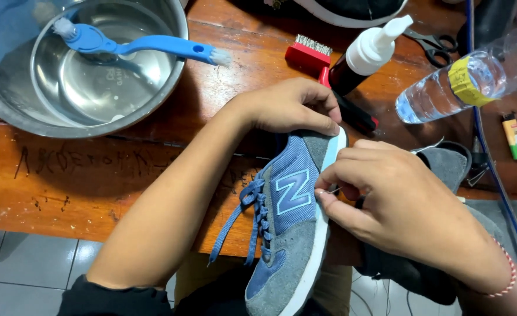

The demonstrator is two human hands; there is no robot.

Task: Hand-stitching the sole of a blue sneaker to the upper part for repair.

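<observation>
Scratched orange-brown wooden table (83,175) above pale grey tiled floor (30,263).

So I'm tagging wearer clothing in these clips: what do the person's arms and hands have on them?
Both hands are bare, with no gloves or rings visible. The left hand has a bare forearm, with a dark sleeve pushed up near the elbow. The right hand has a thin red-and-white beaded bracelet at the wrist; no sleeve shows there.

Matt suede-and-mesh shoe (290,234), glossy steel bowl (13,105)
</observation>
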